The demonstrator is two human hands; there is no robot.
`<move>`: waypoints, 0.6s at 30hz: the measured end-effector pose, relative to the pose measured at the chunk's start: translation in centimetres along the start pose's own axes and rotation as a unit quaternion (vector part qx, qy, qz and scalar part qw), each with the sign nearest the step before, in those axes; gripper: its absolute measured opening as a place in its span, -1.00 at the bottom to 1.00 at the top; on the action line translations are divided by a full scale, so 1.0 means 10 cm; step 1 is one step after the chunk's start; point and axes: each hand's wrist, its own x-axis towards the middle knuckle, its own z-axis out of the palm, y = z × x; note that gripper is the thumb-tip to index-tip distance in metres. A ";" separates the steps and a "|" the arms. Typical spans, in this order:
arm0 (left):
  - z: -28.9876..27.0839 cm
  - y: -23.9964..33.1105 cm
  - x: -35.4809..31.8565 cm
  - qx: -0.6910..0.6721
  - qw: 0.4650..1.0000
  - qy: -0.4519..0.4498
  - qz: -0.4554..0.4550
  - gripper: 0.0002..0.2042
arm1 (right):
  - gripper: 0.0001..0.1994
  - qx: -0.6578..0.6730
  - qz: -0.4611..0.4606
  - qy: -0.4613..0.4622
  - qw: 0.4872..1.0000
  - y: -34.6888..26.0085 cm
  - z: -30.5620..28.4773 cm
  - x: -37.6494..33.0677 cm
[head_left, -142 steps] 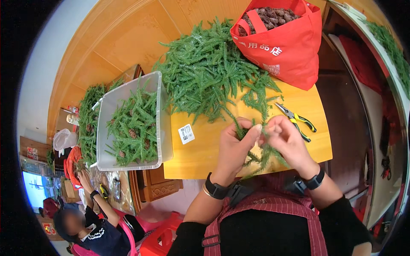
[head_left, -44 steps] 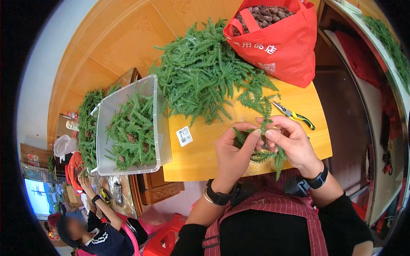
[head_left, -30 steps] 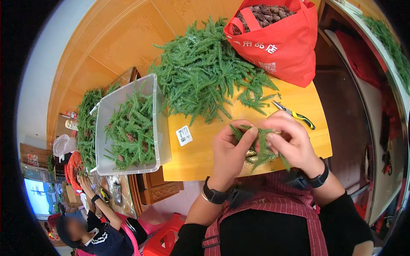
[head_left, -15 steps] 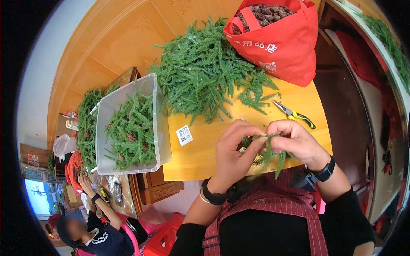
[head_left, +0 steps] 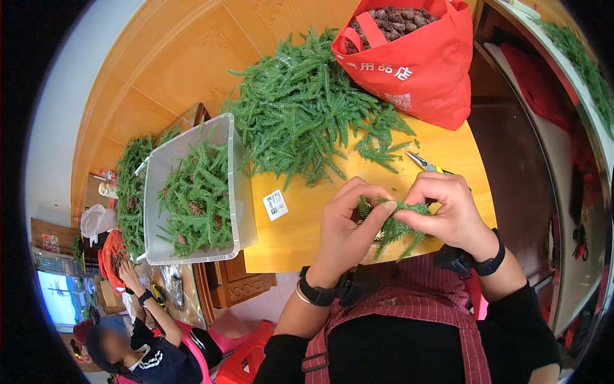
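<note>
Between my two hands is a green artificial pine sprig point(head_left: 400, 232), its needled tips hanging down over the table's near edge. My left hand point(head_left: 355, 217) pinches it with thumb and forefinger from one side. From the other side my right hand point(head_left: 448, 208) grips it, fingers curled and thumb pressed in. The fingertips of both hands nearly meet, and the spot they hold is partly hidden. Just beyond my right hand lie yellow-and-black pliers point(head_left: 427, 164), their handles partly covered by that hand.
A large heap of pine sprigs point(head_left: 300, 109) covers the far side of the wooden table point(head_left: 288, 240). Right of it stands a red bag point(head_left: 416, 77) of pinecones point(head_left: 396, 24). A clear plastic bin point(head_left: 236, 185) holds sprigs with pinecones. A white label point(head_left: 275, 205) lies nearby. Another person point(head_left: 153, 352) sits at left.
My right hand has turned and shifted slightly, now covering the pliers' handles. The sprig has been turned between my fingers, and its tips lie differently.
</note>
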 end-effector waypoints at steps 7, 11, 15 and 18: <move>-0.04 0.03 0.03 0.042 0.998 -0.029 0.021 -0.92 | -0.81 -0.102 -0.051 0.020 0.993 -0.05 -0.02 0.01; 0.00 0.01 0.00 -0.053 0.998 0.010 -0.039 -0.93 | -0.83 -0.182 -0.096 0.070 0.976 -0.06 0.08 0.01; 0.05 0.00 -0.01 -0.069 0.996 0.034 -0.049 -0.92 | -0.84 -0.317 -0.173 0.111 0.926 -0.03 0.16 0.03; 0.04 0.06 0.00 -0.112 0.989 0.067 -0.069 -0.93 | -0.84 -0.289 -0.167 0.128 0.934 0.00 0.18 0.10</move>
